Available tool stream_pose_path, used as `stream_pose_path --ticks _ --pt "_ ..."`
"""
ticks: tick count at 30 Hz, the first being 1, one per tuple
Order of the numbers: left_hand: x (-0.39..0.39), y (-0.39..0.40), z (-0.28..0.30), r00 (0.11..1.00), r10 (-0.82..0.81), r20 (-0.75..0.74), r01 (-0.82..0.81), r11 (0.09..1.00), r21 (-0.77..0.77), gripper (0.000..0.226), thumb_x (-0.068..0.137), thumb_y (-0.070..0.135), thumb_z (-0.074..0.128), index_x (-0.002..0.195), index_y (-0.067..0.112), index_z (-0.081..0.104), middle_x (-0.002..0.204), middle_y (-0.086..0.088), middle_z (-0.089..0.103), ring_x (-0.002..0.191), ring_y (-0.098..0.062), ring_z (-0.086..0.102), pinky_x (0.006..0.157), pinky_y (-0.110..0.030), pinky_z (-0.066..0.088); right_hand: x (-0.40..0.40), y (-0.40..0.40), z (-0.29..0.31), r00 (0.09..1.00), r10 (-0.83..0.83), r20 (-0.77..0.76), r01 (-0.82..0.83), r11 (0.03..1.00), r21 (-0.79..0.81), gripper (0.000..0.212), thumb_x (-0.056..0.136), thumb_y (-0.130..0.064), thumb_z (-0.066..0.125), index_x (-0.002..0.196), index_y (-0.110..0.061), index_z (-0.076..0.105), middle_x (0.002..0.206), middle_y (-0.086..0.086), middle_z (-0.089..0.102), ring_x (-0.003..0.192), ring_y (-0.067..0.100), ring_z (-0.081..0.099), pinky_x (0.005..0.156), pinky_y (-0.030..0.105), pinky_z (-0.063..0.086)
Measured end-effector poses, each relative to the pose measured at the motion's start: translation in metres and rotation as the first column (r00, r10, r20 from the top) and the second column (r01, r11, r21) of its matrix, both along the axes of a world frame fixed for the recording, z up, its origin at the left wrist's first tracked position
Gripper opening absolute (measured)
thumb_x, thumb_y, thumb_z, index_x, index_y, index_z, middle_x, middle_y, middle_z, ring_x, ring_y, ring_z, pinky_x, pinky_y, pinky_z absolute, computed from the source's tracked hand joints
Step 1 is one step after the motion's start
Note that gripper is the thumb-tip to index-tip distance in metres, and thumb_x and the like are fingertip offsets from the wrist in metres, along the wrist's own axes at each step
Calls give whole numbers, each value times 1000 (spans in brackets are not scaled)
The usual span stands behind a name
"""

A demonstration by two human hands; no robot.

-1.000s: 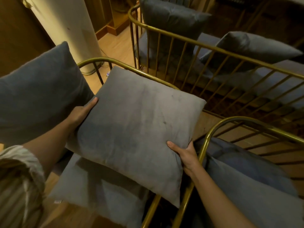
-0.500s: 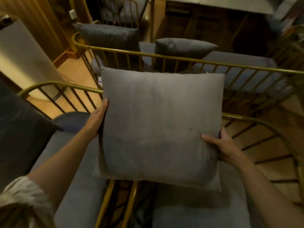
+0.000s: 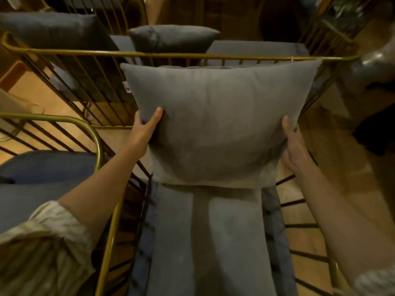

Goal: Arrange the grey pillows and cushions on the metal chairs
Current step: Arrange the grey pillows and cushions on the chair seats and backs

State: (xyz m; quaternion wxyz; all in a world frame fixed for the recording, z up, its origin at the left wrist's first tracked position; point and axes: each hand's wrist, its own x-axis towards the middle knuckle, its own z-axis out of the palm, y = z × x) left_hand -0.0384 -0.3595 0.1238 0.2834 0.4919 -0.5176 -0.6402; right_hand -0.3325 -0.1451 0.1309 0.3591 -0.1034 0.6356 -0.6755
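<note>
Wooden flooring [image 3: 333, 184] runs under a cluster of brass-coloured metal chairs; the nearest chair [image 3: 111, 227] carries a long grey seat cushion [image 3: 205, 242]; a grey pillow [image 3: 215, 122] stands upright at the far end of that cushion, its lower edge touching it, its top just in front of the long rail [image 3: 171, 54] of the chair behind. The left hand [image 3: 145, 129] grips the pillow's left side, thumb pressed on the front, the other fingers hidden behind the fabric; the right hand [image 3: 292, 142] lies flat along the right side, fingers pressed together. Behind the rail two more pillows sit, one small [image 3: 173, 37], one larger [image 3: 53, 30]; a blue cushion [image 3: 42, 167] fills the chair at left; striped sleeves [image 3: 49, 242] cover both forearms.
</note>
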Motion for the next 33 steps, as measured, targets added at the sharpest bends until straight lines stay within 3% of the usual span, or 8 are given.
stream_pose_path --ticks 4,7,12,16,21,25,28,33 --pt "-13 12 -29 998 16 64 -17 1000 0 125 52 74 74 154 24 21 155 1 37 141 -23 36 116 -41 31 -15 -3 -20 999 49 10 -50 995 85 143 33 -77 83 156 -30 27 152 -4 44 129 15 45 109 36 36" --pt "-15 21 -55 989 37 145 -34 999 -22 98 74 61 71 153 24 25 153 1 41 139 -19 39 112 -35 32 -11 3 -50 994 100 50 -107 981 164 128 47 -72 74 155 -25 26 154 -3 42 141 20 40 111 37 34" --pt "-16 23 -91 965 21 262 -29 999 26 82 85 49 68 152 24 28 153 -3 42 139 -24 40 112 -40 36 -11 7 -97 988 143 63 -154 958 243 124 44 -79 78 148 -26 38 126 -14 56 123 16 52 113 45 41" --pt "-26 22 -90 953 49 300 -69 996 56 79 86 54 64 151 25 31 153 -3 43 139 -29 41 109 -41 37 -17 -4 -103 993 107 57 -120 947 298 116 49 -78 76 148 -29 38 134 -5 57 122 20 53 108 47 45" --pt "-12 38 -79 970 5 244 -58 976 210 67 93 42 60 151 27 30 153 -3 41 139 -29 40 96 -39 41 -7 4 -112 1000 2 3 -3 916 401 85 85 -61 63 154 -25 26 153 4 43 135 28 45 112 52 40" --pt "24 62 -78 850 -67 522 8 993 114 71 96 25 59 156 25 21 160 -8 31 140 -33 39 109 -42 40 36 12 -108 991 -101 -82 130 784 607 65 99 -39 53 150 -3 33 151 18 46 136 37 47 112 44 39" --pt "57 74 -73 829 -33 558 -21 996 90 68 95 25 62 154 15 28 156 -15 37 138 -33 43 106 -40 41 83 7 -106 995 96 8 -76 737 671 62 96 -27 61 147 1 42 149 17 50 135 35 49 109 40 40" --pt "135 86 -59 802 170 572 -131 985 -109 51 92 28 64 138 9 53 133 -10 61 122 -30 58 103 -43 48 170 -24 -82 878 467 105 -427 666 612 35 99 -25 59 126 -4 58 107 10 59 92 24 58 85 40 50"
